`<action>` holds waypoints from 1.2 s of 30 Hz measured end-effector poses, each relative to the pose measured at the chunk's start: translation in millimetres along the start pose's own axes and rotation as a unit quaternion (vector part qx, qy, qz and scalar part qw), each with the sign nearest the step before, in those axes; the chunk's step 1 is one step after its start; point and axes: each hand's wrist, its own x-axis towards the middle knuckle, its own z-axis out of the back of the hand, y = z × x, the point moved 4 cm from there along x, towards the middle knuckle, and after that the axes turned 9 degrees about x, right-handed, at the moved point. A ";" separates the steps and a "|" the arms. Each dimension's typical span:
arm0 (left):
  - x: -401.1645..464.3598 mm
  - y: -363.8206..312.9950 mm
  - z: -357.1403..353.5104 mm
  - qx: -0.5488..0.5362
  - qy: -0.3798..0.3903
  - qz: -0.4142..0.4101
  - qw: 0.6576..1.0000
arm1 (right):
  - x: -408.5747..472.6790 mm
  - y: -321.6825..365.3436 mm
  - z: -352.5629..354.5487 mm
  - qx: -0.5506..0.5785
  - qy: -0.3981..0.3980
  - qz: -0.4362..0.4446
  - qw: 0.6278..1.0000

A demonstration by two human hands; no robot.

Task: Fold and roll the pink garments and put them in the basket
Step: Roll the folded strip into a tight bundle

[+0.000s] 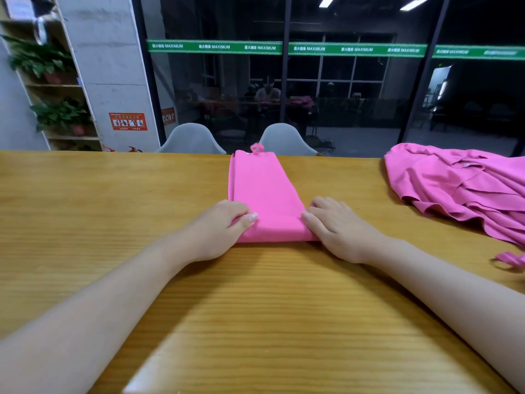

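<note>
Woodgrain runs crosswise over the smooth, yellow-brown table [264, 322] nearest you, and your two bare forearms reach across it toward 12 o'clock. Your left hand [220, 231] sits at the near left corner of the folded pink garment [262, 191], fingers curled over the rolled edge with the thumb pressing on top. Your right hand [338, 228] mirrors it at the near right corner, fingers bent onto the cloth and thumb tip on the fold. Between your hands the near end of the garment is turned into a soft, thick roll; beyond it the cloth lies as a long, flat, matte strip running straight to 12 o'clock, ending near the far table edge with a small loop [257, 148]. At 2 o'clock, well apart from the strip, a heap of pink garments [460, 189] lies rumpled in loose folds and ruffled hems. Past the table edge stand two pale, rounded chair backs [190, 139], then a dark glass wall with a green banner [284, 48]. At 10 o'clock, wooden shelves [56, 86] hold leafy potted plants.
</note>
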 end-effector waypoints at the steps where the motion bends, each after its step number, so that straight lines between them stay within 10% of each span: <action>1: -0.8 0.8 -0.5 0.010 -0.002 0.004 1.000 | -6.4 2.7 1.6 -0.014 -0.016 0.022 1.000; 7: 3.3 -4.1 0.1 0.061 -0.005 0.007 0.998 | -8.5 14.4 3.1 -0.080 -0.063 0.113 0.988; 36: 11.1 -8.7 -10.2 0.230 -0.096 -0.035 0.968 | 43.6 -19.5 -1.5 0.033 0.001 -0.048 0.998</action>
